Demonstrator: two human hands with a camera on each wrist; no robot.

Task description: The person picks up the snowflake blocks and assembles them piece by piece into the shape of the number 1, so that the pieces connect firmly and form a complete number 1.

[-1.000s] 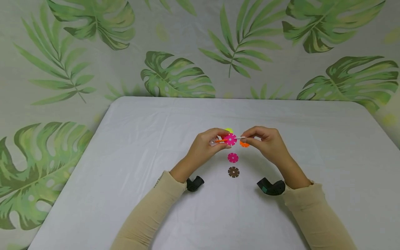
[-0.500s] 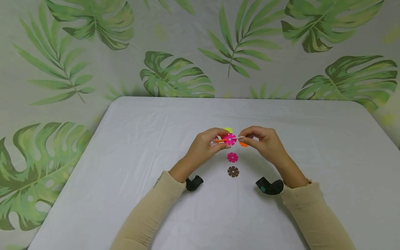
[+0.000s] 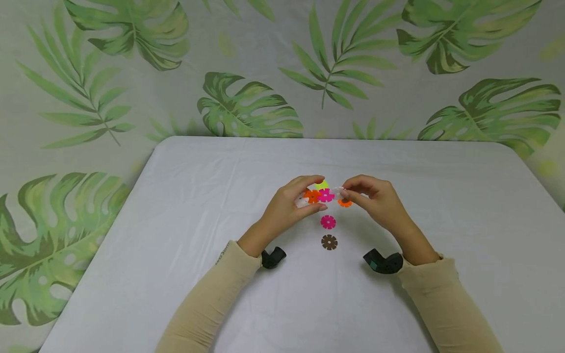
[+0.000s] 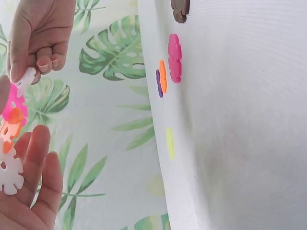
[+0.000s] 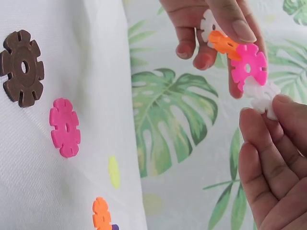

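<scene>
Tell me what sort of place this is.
Probably an indoor tabletop craft or play area, perhaps set up for filming: a white-covered table stands before a leaf-print backdrop, and small notched discs, including a brown disc, lie on the table.

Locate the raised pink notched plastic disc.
In the head view, the pink notched disc is just right of centre, between an orange notched disc on its left and a white notched disc pinched by the right hand.
</scene>
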